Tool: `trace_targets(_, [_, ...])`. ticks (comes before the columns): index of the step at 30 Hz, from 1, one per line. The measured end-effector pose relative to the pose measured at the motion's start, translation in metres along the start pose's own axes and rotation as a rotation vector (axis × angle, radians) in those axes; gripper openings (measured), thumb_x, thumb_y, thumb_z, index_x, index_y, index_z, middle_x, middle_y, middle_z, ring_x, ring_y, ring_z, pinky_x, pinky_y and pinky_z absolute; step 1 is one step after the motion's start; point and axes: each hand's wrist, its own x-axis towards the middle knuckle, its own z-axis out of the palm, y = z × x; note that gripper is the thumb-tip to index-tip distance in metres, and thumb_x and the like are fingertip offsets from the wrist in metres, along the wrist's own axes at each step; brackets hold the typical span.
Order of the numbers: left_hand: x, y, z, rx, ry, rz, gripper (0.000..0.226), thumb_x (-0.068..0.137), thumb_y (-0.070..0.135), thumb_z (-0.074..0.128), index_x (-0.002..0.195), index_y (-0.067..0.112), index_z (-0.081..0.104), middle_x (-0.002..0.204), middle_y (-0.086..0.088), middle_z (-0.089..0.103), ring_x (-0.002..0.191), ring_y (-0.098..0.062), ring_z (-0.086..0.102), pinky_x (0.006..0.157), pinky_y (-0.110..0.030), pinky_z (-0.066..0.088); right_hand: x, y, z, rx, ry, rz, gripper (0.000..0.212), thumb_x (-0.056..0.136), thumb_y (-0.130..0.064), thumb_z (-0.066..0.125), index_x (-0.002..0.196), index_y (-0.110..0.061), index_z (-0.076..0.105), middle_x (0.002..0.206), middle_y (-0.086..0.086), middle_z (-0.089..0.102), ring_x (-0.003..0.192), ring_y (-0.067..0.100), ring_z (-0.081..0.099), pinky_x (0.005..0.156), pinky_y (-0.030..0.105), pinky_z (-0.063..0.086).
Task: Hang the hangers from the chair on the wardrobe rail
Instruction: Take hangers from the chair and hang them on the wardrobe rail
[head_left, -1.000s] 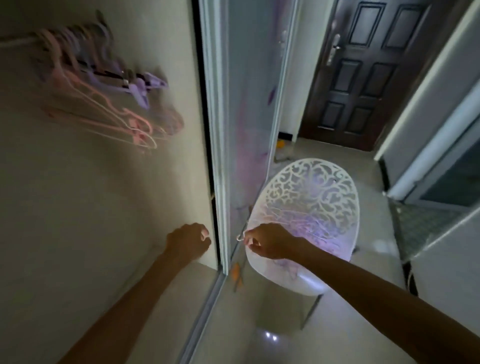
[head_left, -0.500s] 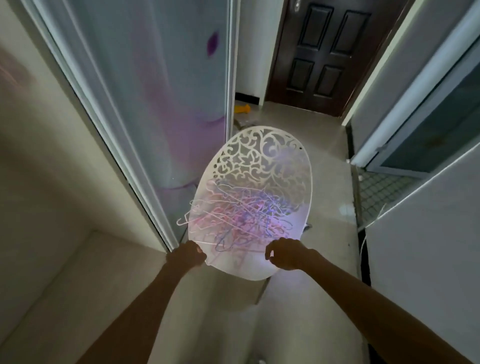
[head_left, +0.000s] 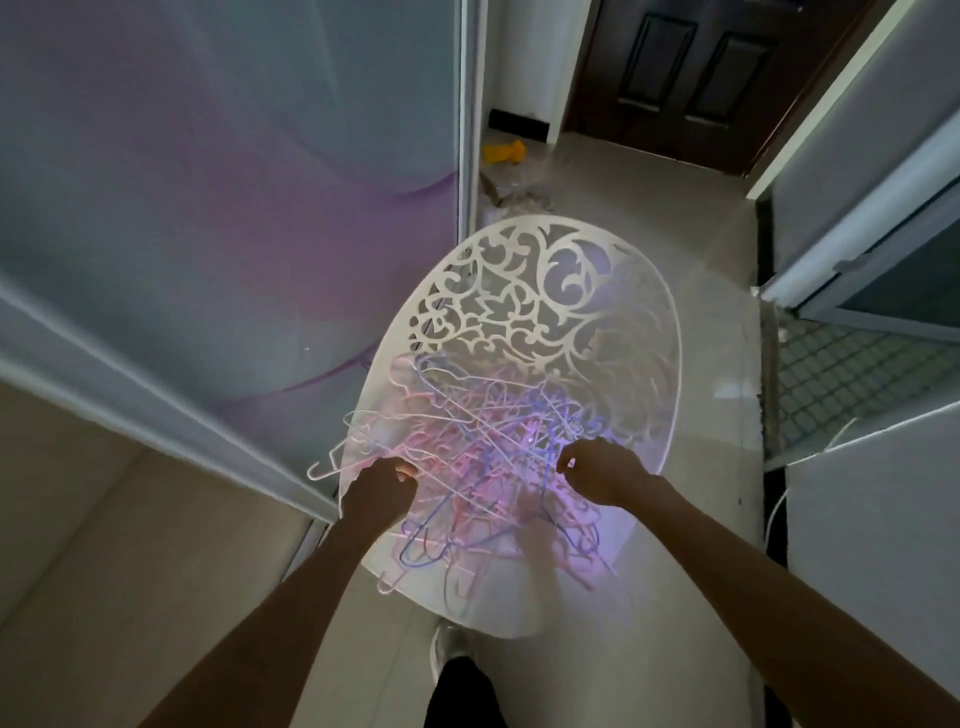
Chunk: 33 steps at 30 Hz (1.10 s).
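Observation:
A tangled pile of thin pink, white and purple hangers (head_left: 488, 457) lies on the seat of a white chair (head_left: 545, 312) with a cut-out scroll back. My left hand (head_left: 378, 493) is at the pile's left edge with its fingers curled. A pale hanger's wire runs under it, and whether the fingers hold that wire is hidden. My right hand (head_left: 602, 470) hovers over the right side of the pile, fingers curled downward, with nothing visibly in them. The wardrobe rail is out of view.
The sliding wardrobe door (head_left: 234, 208) with its pale frame stands just left of the chair. The opening into the wardrobe (head_left: 104, 519) is at lower left. A dark door (head_left: 701, 78) closes the corridor ahead. A yellow object (head_left: 504, 151) lies on the floor.
My view has swung from the wardrobe rail down to the chair. Both hands have moved forward over the hanger pile. The hook my right hand pinched a second ago is no longer seen.

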Motion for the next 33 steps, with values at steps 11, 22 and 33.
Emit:
trace_targets(11, [0.143, 0.001, 0.053, 0.280, 0.012, 0.281, 0.042, 0.093, 0.013, 0.045, 0.135, 0.020, 0.049, 0.140, 0.001, 0.050, 0.129, -0.016, 0.045, 0.107, -0.027, 0.035, 0.126, 0.019, 0.063, 0.056, 0.074, 0.128, 0.085, 0.084, -0.046, 0.059, 0.145, -0.006, 0.017, 0.149, 0.014, 0.028, 0.138, 0.027, 0.028, 0.108, 0.039, 0.031])
trace_targets(22, [0.180, -0.012, 0.062, 0.676, 0.241, 0.303, 0.037, 0.057, 0.017, 0.086, 0.087, 0.010, 0.067, 0.065, -0.004, 0.065, 0.055, -0.021, 0.064, 0.049, -0.025, 0.049, 0.158, 0.030, 0.080, 0.152, 0.138, 0.076, 0.120, 0.070, -0.053, 0.073, 0.149, -0.008, -0.004, 0.154, 0.014, 0.015, 0.142, 0.029, 0.019, 0.109, 0.040, 0.031])
trace_targets(33, [0.166, -0.007, 0.045, 0.308, 0.174, 0.405, 0.012, 0.086, 0.032, 0.064, 0.087, 0.021, 0.067, 0.083, 0.003, 0.071, 0.078, -0.019, 0.067, 0.066, -0.024, 0.046, 0.161, 0.043, 0.080, 0.510, 0.065, 0.052, 0.122, 0.061, -0.028, 0.086, 0.149, -0.006, 0.005, 0.147, 0.017, 0.015, 0.138, 0.030, 0.023, 0.111, 0.038, 0.030])
